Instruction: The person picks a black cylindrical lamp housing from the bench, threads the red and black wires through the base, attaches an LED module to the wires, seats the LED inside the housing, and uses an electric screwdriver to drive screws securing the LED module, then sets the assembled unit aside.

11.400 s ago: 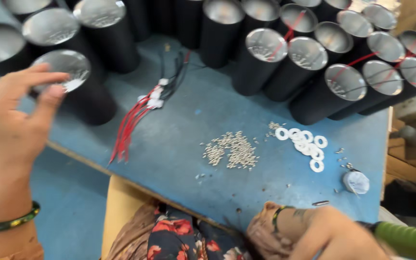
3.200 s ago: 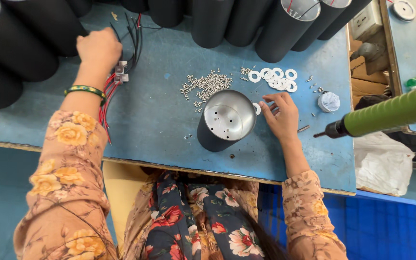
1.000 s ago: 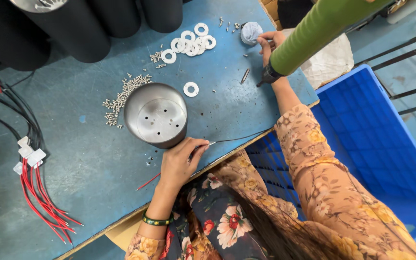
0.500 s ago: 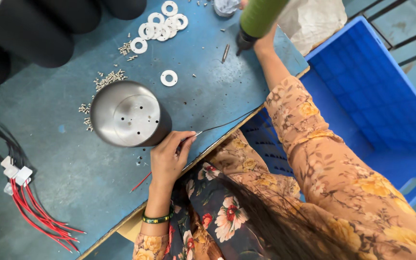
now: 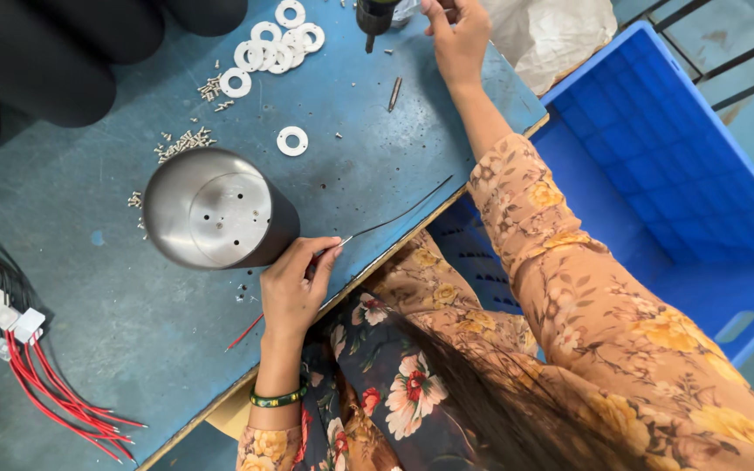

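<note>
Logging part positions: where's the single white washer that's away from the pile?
Head view, upper centre of the blue table: the lone washer lies flat, just up-right of the metal-capped cylinder.

Thin black wire (image 5: 394, 218) across table edge

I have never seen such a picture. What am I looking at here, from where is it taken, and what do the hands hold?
The one picture comes from a camera on a person's head, looking down at a blue worktable. No machine works here, only two bare hands. The left hand pinches a thin black wire beside a black cylinder with a metal top. The right hand reaches to the far edge, next to a tool tip. White washers, small screws and red wires lie on the table. A blue crate stands beside it.
</note>
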The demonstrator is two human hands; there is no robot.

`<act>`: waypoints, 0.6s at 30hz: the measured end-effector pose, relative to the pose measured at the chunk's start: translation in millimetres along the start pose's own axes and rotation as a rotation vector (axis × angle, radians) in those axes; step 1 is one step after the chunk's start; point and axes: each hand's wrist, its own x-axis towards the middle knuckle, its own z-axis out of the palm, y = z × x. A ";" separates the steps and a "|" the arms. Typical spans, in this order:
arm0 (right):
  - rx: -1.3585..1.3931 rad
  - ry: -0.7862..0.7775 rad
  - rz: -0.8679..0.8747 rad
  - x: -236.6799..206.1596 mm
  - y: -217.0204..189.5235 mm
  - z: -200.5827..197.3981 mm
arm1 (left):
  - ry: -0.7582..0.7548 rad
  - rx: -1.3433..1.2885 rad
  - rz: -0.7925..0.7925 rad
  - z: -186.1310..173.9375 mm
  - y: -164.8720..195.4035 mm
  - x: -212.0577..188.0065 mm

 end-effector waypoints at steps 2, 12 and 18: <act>-0.008 -0.015 0.036 0.1 -0.5 -0.2 | -0.003 0.000 -0.001 0.1 0.0 -0.2; 0.191 -0.054 0.234 5.4 -1.4 -6.0 | 0.005 -0.001 0.005 -0.3 3.3 0.3; 0.261 -0.026 0.244 6.4 -16.3 -5.4 | 0.001 -0.001 -0.004 -0.9 4.2 0.3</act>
